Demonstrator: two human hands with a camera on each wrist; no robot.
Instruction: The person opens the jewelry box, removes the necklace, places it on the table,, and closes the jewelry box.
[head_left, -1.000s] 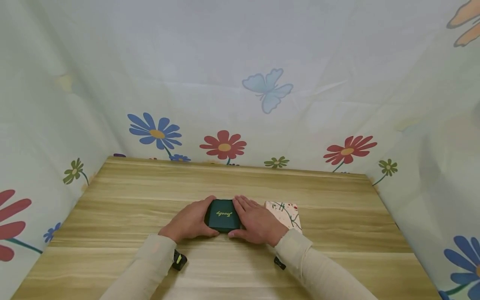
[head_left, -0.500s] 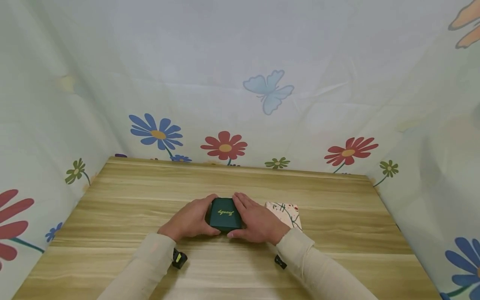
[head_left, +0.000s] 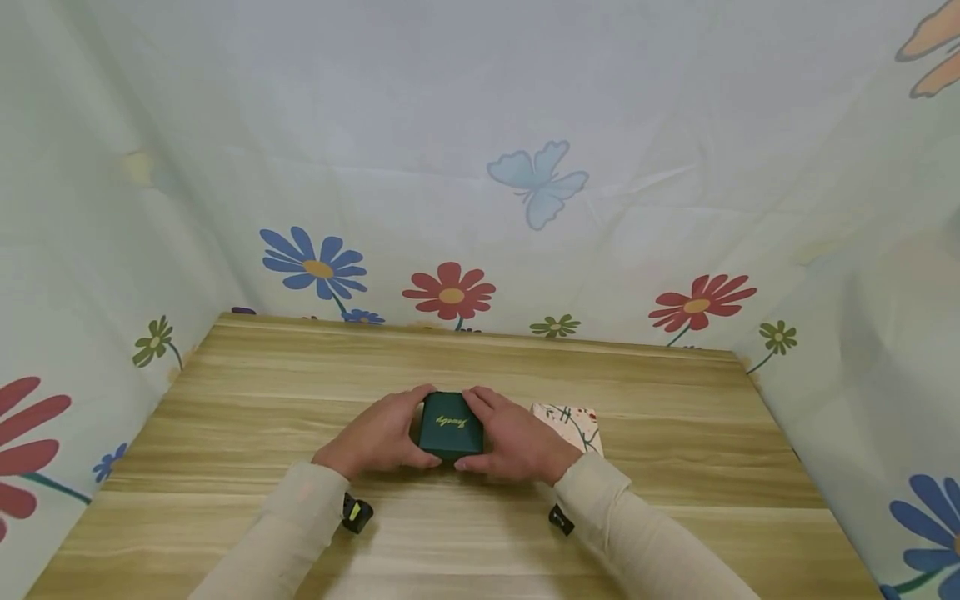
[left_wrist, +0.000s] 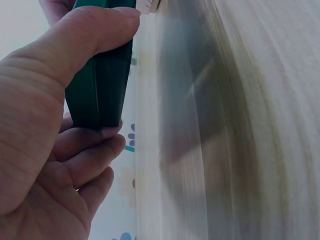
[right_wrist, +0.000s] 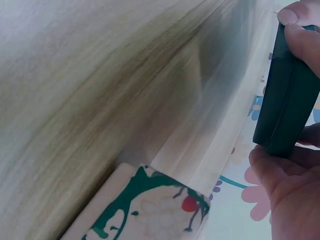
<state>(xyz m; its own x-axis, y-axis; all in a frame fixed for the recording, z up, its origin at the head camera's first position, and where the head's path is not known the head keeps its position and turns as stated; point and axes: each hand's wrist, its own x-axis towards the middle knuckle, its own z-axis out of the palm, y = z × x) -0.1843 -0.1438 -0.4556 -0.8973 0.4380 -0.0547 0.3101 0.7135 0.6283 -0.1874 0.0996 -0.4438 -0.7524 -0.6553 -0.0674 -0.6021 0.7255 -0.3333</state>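
A small dark green jewelry box [head_left: 452, 423] with gold script on its lid is held between both hands near the middle of the table. My left hand [head_left: 378, 435] grips its left side, thumb at the near edge and fingers at the far side. On the opposite side my right hand [head_left: 519, 440] grips it the same way. The left wrist view shows the green box [left_wrist: 107, 92] raised off the wood, a dark line running along its side. Its closed side also shows as a green box [right_wrist: 282, 105] in the right wrist view.
A flat, pale floral-patterned box [head_left: 576, 423] lies just right of my right hand, partly hidden by it. The wood-grain table [head_left: 660, 467] is bordered at the back and sides by a flower-printed curtain [head_left: 360, 183]. Black wrist cameras [head_left: 357, 513] hang under the cuffs.
Both hands and the green box have shifted slightly up and away in the head view. The grip stays on both sides, and the floral box has not moved.
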